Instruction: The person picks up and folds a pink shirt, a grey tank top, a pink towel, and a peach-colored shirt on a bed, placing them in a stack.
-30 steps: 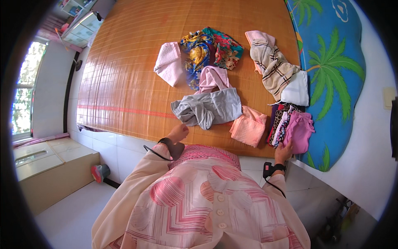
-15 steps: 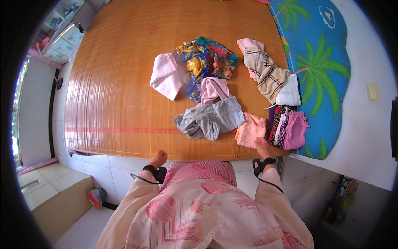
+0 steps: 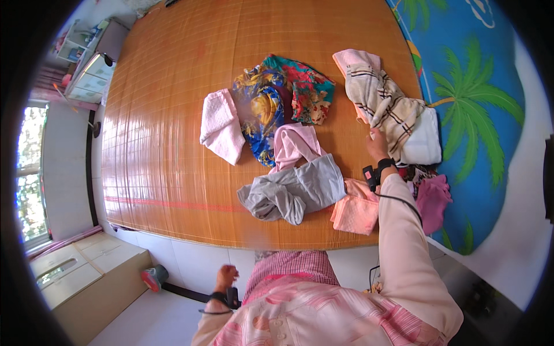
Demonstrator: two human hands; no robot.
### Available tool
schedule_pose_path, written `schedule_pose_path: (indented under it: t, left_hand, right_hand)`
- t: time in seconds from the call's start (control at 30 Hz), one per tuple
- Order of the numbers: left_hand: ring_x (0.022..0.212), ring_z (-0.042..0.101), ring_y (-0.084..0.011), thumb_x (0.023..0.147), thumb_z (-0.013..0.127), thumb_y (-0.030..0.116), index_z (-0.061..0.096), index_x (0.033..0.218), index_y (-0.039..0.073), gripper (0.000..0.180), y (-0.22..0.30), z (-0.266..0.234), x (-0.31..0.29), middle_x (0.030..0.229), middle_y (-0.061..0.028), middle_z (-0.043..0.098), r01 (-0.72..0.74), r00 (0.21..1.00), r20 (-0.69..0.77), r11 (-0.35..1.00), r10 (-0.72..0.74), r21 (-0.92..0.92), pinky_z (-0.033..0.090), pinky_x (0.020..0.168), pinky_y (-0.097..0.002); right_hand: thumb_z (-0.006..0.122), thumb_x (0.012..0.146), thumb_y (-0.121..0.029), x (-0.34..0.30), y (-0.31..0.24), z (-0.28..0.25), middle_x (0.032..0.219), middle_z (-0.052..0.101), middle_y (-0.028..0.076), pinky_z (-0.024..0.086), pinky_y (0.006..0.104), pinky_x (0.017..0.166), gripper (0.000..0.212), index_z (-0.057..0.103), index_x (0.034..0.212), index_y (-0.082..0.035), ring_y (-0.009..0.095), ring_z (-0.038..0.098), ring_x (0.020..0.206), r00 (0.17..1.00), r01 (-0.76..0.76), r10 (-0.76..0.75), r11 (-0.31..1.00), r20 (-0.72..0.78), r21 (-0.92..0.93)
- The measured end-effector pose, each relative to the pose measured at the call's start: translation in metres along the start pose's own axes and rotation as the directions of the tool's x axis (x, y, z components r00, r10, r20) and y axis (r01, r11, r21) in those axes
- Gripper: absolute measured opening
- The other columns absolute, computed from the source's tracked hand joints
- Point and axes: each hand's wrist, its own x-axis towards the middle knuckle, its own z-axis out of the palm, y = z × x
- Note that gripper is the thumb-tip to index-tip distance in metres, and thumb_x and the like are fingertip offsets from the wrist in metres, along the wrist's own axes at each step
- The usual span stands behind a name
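My right hand (image 3: 377, 144) reaches over the mat, its fingers curled at the left edge of a beige plaid garment (image 3: 375, 89). That garment overlaps a pink cloth (image 3: 358, 56) and a folded white cloth (image 3: 420, 138). Under my right forearm, partly hidden, are folded peach fabric (image 3: 356, 207) and a stack of folded clothes with a pink piece (image 3: 434, 199). Left of these lie a grey garment (image 3: 294, 193), a pink garment (image 3: 293, 144), a blue-and-yellow patterned cloth (image 3: 261, 109), a floral teal-and-red cloth (image 3: 311, 92) and a pale pink towel (image 3: 221, 127). Low beside my body, my left hand (image 3: 226, 277) is loosely closed with nothing visible in it.
The clothes lie on a woven bamboo mat (image 3: 167, 115) covering a bed. A blue palm-tree panel (image 3: 461, 127) borders it on the right. Drawers (image 3: 86, 282) and a small bin (image 3: 153, 278) stand at the lower left, with a cabinet (image 3: 95, 72) farther back.
My right hand has moved from the peach fabric up to the plaid garment's edge. My left hand has dropped away from the bed's edge. The view has shifted.
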Motion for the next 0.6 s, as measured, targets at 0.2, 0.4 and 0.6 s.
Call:
schedule_pose_path:
  t: [0.2, 0.4, 0.6]
  left_hand:
    - [0.064, 0.063, -0.017, 0.084, 0.051, 0.014, 0.056, 0.096, -0.002, 0.02, -0.01, 0.038, -0.087, 0.078, -0.0101, 0.064, 0.099, 0.99, 0.085, 0.985, -0.112, 0.142, 0.052, 0.053, -0.0294]
    - [0.065, 0.063, -0.0184, 0.085, 0.053, 0.014, 0.053, 0.101, -0.003, 0.023, -0.004, 0.06, -0.103, 0.078, -0.0102, 0.063, 0.172, 0.983, -0.042, 0.976, -0.179, -0.134, 0.053, 0.054, -0.0308]
    - [0.067, 0.064, -0.0184, 0.087, 0.051, 0.012, 0.053, 0.102, -0.004, 0.022, 0.013, 0.056, -0.08, 0.079, -0.0117, 0.063, -0.077, 0.996, -0.046, 0.997, 0.075, -0.032, 0.053, 0.056, -0.0293]
  right_hand:
    - [0.061, 0.078, -0.026, 0.043, -0.021, 0.026, 0.108, 0.049, 0.017, 0.047, 0.0503, 0.074, 0.027, 0.054, 0.102, -0.015, 0.039, 0.055, 0.094, 0.984, -0.18, 0.172, 0.947, -0.054, -0.266]
    - [0.052, 0.084, -0.026, 0.07, -0.003, 0.03, 0.103, 0.052, 0.015, 0.047, 0.0508, 0.067, 0.016, 0.053, 0.093, -0.012, 0.039, 0.056, 0.089, 0.991, -0.136, 0.119, 0.924, -0.068, -0.357]
    - [0.049, 0.087, -0.027, 0.129, -0.038, 0.044, 0.079, 0.061, 0.021, 0.045, 0.0426, 0.066, 0.029, 0.059, 0.085, 0.0, 0.035, 0.06, 0.074, 0.994, -0.105, 0.112, 0.946, -0.007, 0.306]
